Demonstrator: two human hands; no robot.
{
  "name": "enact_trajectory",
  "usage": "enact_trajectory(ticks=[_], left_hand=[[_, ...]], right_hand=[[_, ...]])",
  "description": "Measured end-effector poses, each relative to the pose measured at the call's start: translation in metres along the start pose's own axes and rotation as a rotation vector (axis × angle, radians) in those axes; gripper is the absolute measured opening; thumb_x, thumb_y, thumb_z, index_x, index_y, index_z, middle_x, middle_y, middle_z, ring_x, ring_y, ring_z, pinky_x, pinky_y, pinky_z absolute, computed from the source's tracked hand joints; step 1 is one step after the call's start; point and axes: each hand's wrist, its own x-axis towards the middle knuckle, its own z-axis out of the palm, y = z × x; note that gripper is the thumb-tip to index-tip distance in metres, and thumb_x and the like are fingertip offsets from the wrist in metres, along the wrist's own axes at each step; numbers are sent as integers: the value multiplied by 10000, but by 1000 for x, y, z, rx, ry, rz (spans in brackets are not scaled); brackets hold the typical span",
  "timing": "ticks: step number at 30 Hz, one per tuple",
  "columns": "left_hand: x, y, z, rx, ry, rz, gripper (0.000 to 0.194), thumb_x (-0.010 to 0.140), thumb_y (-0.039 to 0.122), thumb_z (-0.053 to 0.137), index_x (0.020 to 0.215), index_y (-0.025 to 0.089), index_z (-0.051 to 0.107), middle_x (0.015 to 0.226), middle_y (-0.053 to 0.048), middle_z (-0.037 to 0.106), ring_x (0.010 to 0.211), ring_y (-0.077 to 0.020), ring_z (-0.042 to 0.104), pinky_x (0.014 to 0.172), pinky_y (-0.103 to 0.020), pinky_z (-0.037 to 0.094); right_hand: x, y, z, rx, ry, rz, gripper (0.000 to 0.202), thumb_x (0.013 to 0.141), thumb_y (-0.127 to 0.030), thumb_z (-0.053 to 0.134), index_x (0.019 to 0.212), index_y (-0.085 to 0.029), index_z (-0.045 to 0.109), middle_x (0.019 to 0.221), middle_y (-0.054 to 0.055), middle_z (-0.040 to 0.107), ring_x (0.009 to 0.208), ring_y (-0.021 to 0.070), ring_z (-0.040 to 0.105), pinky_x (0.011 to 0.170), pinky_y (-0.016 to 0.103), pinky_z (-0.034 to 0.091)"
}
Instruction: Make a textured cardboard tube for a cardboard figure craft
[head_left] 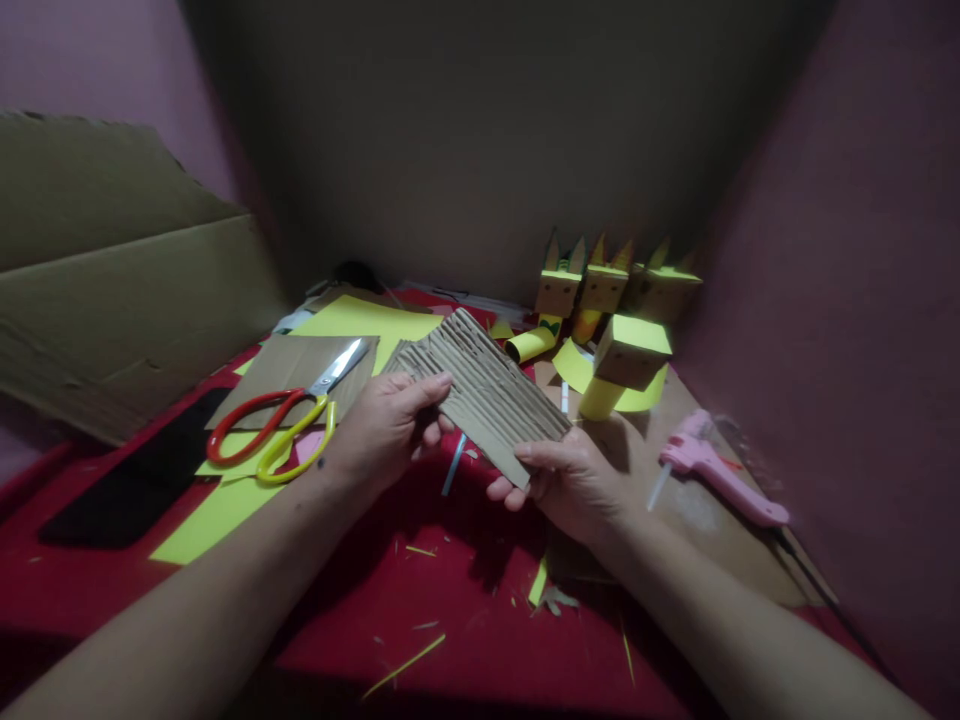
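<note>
Mauve walls (862, 250) flank a dark backdrop, and a red cloth (315, 610) covers the work surface. From my remote station, I record the following through the head camera. At far left, a large cardboard sheet (127, 290) leans upright; below it lies a flat black object (124, 490), which I cannot identify. Next, scissors (309, 393) with one red and one yellow handle lie, blades slightly parted, across a smaller cardboard sheet (277, 365), with yellow paper (367, 318) behind. Just beside them, the left hand (394, 420) is nearly closed, pinching the left edge of a corrugated cardboard piece (495, 385), thumb on top. I note that this piece is held tilted above the cloth, ridges facing up. The right hand (574, 475) is likewise nearly closed, gripping its lower right corner, fingers beneath. Behind that hand stands a box (634, 350) with a yellow top, near three box figures (559, 292) with pointed tips. At right, a pink glue gun (724, 478) lies on a brown board (694, 530).
</note>
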Motion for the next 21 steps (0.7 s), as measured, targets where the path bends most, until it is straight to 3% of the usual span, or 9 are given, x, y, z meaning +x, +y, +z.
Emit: enact_trajectory(ticks=[6, 13, 18, 21], left_hand=[[-2, 3, 4, 3, -17, -61, 392, 779, 387, 623, 481, 134, 596, 333, -5, 477, 258, -56, 377, 287, -167, 266], [-2, 7, 1, -168, 23, -41, 139, 667, 219, 677, 579, 146, 597, 431, 5, 533, 350, -73, 447, 320, -169, 333], [-9, 9, 5, -148, -2, -17, 142, 675, 196, 709, 605, 148, 595, 458, 18, 523, 395, -62, 450, 361, -159, 360], [-10, 5, 7, -124, -43, 0, 105, 688, 200, 724, 695, 150, 631, 530, 15, 563, 413, -64, 469, 358, -159, 378]], right_hand=[[1, -3, -1, -39, 19, -45, 251, 643, -139, 616, 882, -66, 595, 586, 63, 666, 456, 181, 664, 360, 193, 497], [2, -5, -2, -59, 85, -60, 229, 620, -146, 610, 843, -113, 570, 564, 8, 628, 352, 136, 588, 265, 175, 401], [3, -5, -5, -39, 125, -72, 150, 644, -199, 630, 761, -124, 573, 517, 20, 596, 392, 134, 584, 310, 183, 406], [1, -7, -4, -11, 133, -83, 197, 689, -238, 631, 840, -116, 598, 604, 58, 644, 476, 158, 621, 401, 230, 474]])
